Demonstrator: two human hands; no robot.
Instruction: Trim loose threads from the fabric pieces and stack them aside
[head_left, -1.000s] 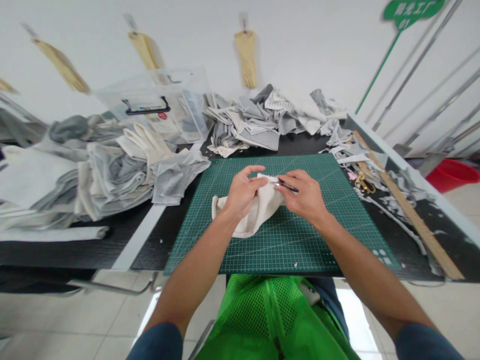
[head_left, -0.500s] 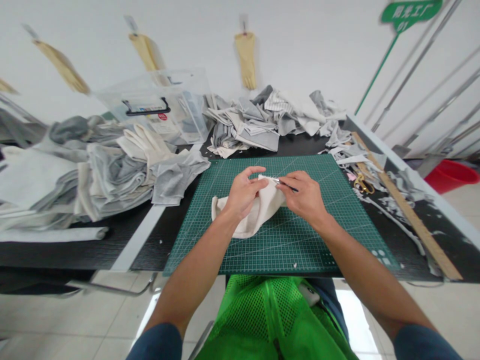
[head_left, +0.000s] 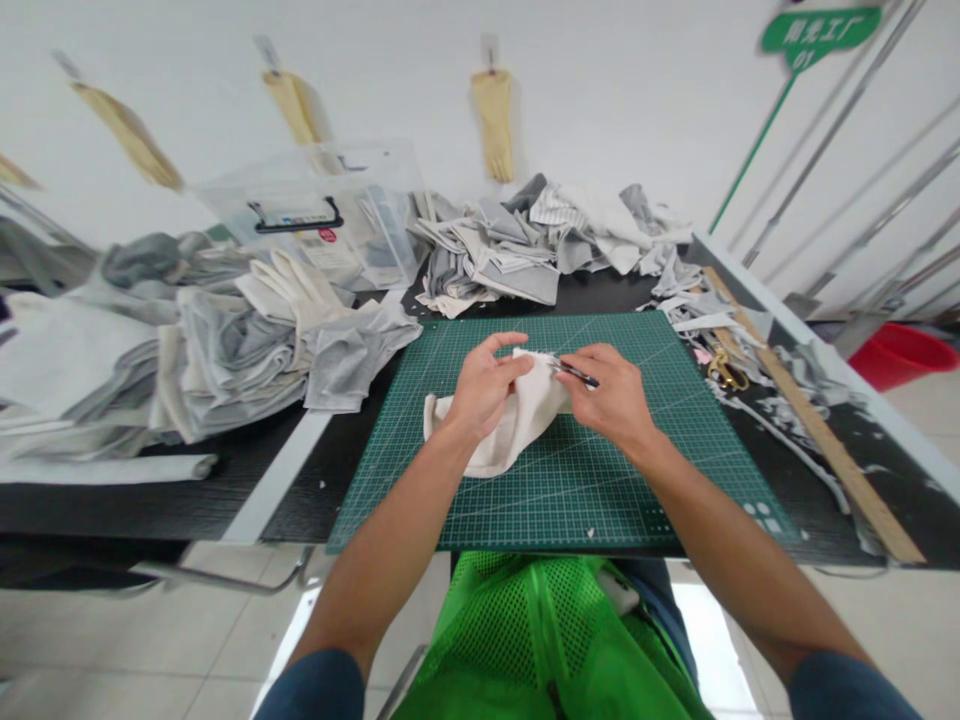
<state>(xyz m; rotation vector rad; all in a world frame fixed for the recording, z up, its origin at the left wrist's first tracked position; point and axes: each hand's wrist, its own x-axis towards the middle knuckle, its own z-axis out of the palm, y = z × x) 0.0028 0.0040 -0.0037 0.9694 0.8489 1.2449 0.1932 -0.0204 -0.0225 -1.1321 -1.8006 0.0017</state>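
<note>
A cream piece of cloth (head_left: 510, 430) lies bunched on the green cutting mat (head_left: 562, 470). My left hand (head_left: 480, 385) pinches the cloth's upper edge, thumb and fingers closed on it. My right hand (head_left: 611, 395) is closed around a small dark-handled metal tool (head_left: 574, 372), whose tip touches the cloth edge right beside my left fingertips. Both hands sit near the middle of the mat.
Heaps of grey and white fabric (head_left: 187, 340) crowd the left; another pile (head_left: 525, 240) sits behind the mat beside a clear plastic box (head_left: 315, 215). A wooden ruler (head_left: 810, 420), gold scissors (head_left: 724, 372) and scraps lie right. Green mesh (head_left: 540, 640) covers my lap. A red tub (head_left: 904, 350) stands beyond the table.
Almost nothing has moved. My hands stay at the cloth's upper edge, with only a slight shift of the tool and of the camera.
</note>
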